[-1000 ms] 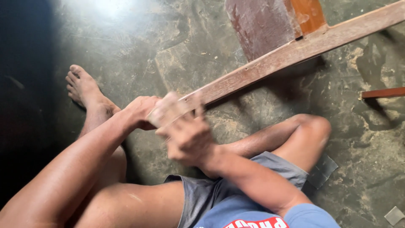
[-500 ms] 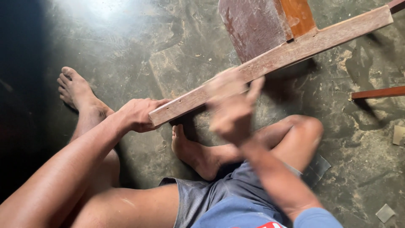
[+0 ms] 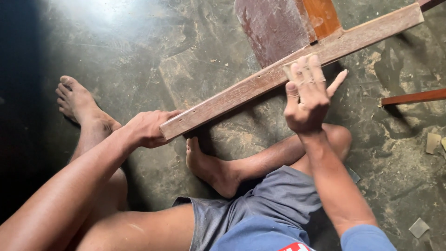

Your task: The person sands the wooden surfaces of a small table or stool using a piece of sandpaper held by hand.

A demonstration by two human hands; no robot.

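A long worn wooden rail (image 3: 241, 93) slants from the lower left up to the upper right, joined to a reddish wooden panel (image 3: 274, 28). My left hand (image 3: 148, 128) grips the rail's near end. My right hand (image 3: 309, 95) presses a small pale piece of sandpaper (image 3: 295, 69) flat on the rail about midway along it, fingers spread over the paper. I sit on the floor with my bare feet (image 3: 211, 169) under the rail.
The dark concrete floor (image 3: 139, 56) is dusted with sawdust. Another reddish wooden bar (image 3: 413, 97) lies at the right. Small scraps of sandpaper (image 3: 433, 142) lie at the right edge and lower right. My other foot (image 3: 76, 100) rests at the left.
My right hand has slid with the sandpaper up along the rail, from the near end by my left hand to its middle. The left hand has kept its grip.
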